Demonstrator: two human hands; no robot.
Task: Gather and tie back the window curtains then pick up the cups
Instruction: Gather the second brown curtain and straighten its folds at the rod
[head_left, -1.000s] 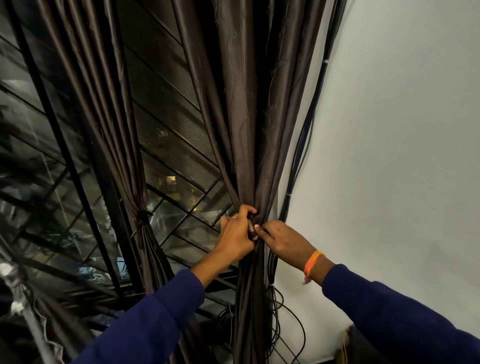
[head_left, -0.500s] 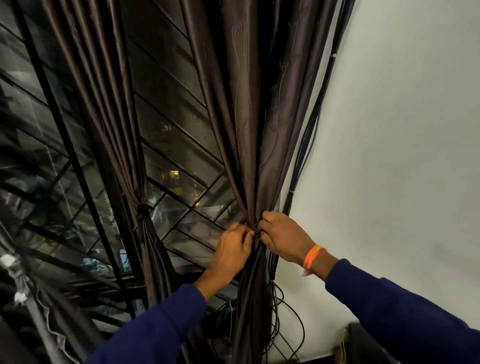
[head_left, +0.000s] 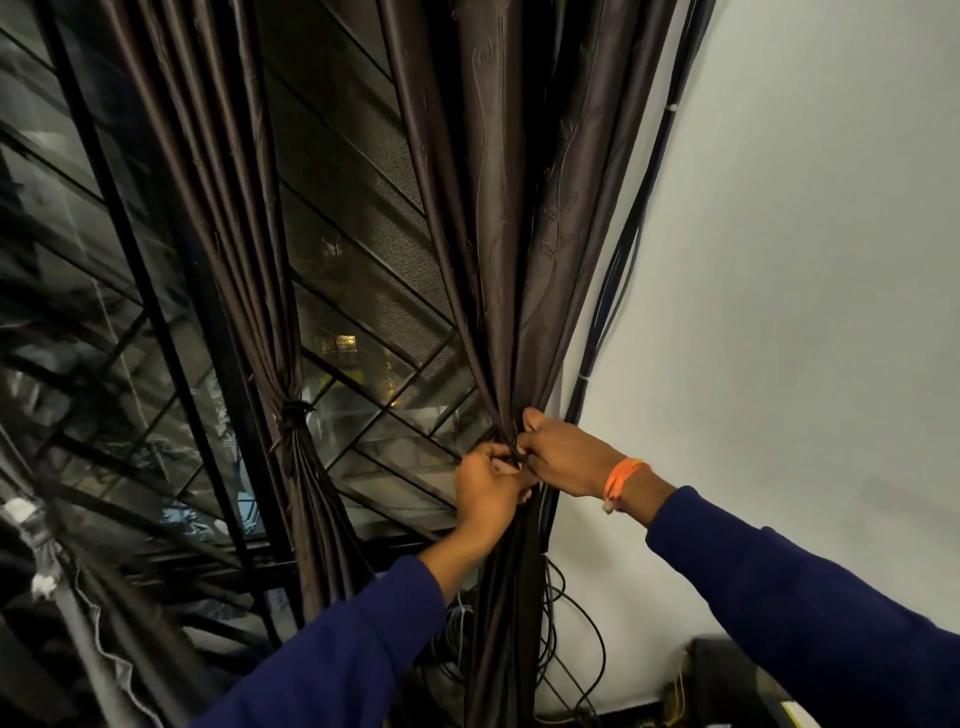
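My left hand (head_left: 488, 491) and right hand (head_left: 563, 457) pinch the tie (head_left: 514, 457) around the right curtain (head_left: 498, 260), cinching its gathered folds.

Both arms, in dark blue sleeves, reach up and forward, converging near the middle. The left hand (head_left: 488, 486) is curled, fingers pinched at its 1 o'clock. The right hand (head_left: 563, 452), an orange band on its wrist, is curled, knuckles touching the left.
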